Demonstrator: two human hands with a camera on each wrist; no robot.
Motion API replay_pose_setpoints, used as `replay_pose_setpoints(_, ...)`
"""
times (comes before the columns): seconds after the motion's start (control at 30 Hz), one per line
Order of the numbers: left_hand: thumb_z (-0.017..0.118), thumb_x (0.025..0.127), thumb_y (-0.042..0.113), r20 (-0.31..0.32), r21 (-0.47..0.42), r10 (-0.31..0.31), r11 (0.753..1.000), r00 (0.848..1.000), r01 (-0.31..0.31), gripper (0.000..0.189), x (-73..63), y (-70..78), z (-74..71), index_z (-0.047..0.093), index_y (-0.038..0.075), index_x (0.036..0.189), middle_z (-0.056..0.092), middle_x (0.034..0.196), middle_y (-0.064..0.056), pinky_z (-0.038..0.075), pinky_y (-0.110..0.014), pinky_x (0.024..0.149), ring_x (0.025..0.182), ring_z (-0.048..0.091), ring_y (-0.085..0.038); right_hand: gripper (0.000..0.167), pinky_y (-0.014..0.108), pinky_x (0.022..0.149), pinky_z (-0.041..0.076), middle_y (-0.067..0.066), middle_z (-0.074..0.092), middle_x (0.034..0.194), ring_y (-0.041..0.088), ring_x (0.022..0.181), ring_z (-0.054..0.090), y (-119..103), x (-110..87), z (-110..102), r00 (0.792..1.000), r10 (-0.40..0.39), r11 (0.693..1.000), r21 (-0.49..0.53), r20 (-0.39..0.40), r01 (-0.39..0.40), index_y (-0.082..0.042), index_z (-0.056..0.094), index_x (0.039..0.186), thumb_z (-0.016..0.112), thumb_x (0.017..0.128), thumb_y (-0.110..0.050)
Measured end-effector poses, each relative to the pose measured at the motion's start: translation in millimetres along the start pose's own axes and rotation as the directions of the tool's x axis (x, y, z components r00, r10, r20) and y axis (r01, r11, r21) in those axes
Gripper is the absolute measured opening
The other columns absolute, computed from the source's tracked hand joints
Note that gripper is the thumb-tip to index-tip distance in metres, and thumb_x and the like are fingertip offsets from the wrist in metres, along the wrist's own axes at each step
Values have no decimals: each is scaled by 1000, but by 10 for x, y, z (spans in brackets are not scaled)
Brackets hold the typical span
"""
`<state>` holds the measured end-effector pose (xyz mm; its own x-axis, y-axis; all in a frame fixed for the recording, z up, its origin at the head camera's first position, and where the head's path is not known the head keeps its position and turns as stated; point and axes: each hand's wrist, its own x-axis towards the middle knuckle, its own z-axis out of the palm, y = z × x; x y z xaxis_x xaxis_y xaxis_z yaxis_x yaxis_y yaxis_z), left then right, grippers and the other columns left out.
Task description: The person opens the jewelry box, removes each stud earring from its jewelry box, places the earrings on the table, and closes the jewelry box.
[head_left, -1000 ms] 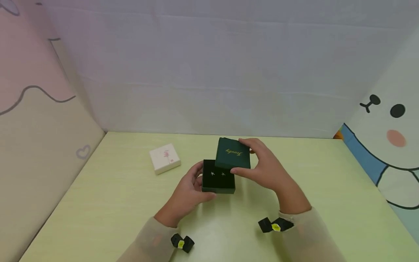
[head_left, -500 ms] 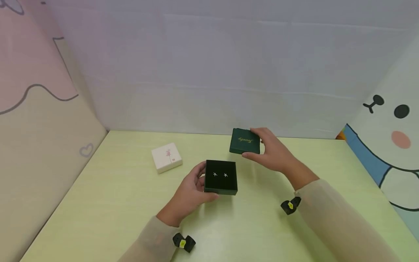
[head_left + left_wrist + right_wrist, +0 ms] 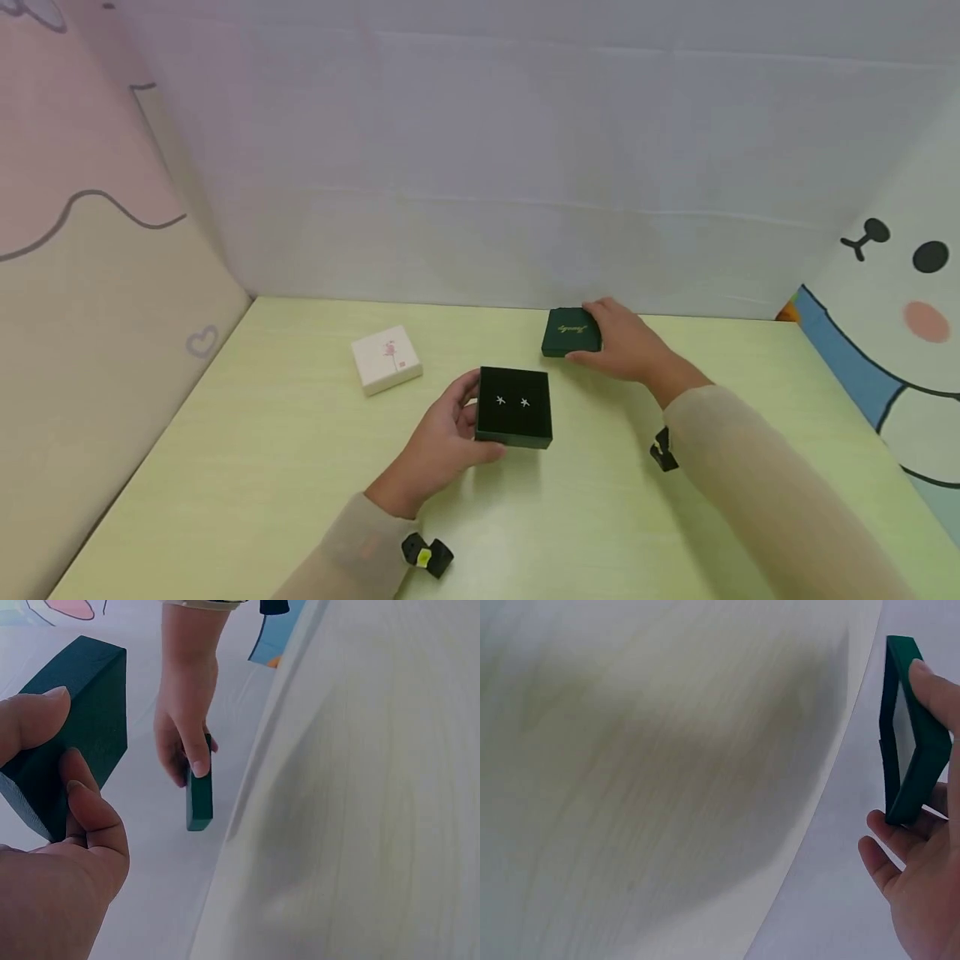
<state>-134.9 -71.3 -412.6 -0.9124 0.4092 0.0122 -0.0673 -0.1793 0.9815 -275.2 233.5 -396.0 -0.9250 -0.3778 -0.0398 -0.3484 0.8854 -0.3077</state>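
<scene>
My left hand grips a dark green jewelry box base by its left side, thumb along the front. In its black lining sit two small silver starfish-shaped earrings. Further back and to the right, my right hand holds the matching green lid, thumb and fingers on opposite edges, gold lettering upward. In the right wrist view the lid shows its hollow, pale inside. The left wrist view has the underside of the box base between thumb and curled fingers, held above the table.
A small white box with a pink flower print lies on the pale yellow-green table, left of the hands. A white cloth wall rises behind the table, with cartoon-printed panels at the sides.
My right hand has lifted the lid off the base, carried it back and to the right, then lowered it slightly. My left hand and the base hold almost the same position.
</scene>
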Motion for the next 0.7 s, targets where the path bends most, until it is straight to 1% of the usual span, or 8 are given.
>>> replay_pose_setpoints(0.2,72,76,-24,2,6,-6,1000,1000,6,103,-10,-10,27,21,4,161,41,154,-16,54,-32,96,126,58,-30,97,62,114,32,27,37,154,46,139,39,-13,98,5,998,35,998,-57,61,-31,5,34,155,75,89,-53)
replay_pose_setpoints(0.4,73,76,-23,3,13,-16,1000,1000,16,104,-8,-19,40,21,6,161,44,153,-13,53,-33,98,127,58,-29,97,66,113,28,29,40,154,48,139,38,-9,127,-13,986,98,984,-163,136,-75,7,35,154,76,88,-51)
replay_pose_setpoints(0.6,73,75,-24,1,15,-13,1000,1000,13,105,-9,-8,31,20,5,162,42,154,-14,53,-33,98,127,58,-30,89,67,115,26,30,35,158,49,142,35,25,168,11,978,119,977,-198,170,-84,7,32,156,71,94,-43)
replay_pose_setpoints(0.7,73,75,-24,2,11,-14,1000,1000,14,105,-9,-3,29,21,5,161,43,154,-13,53,-33,98,127,58,-29,83,66,115,27,30,34,158,50,142,35,26,180,18,976,117,973,-215,183,-77,7,33,156,68,97,-40)
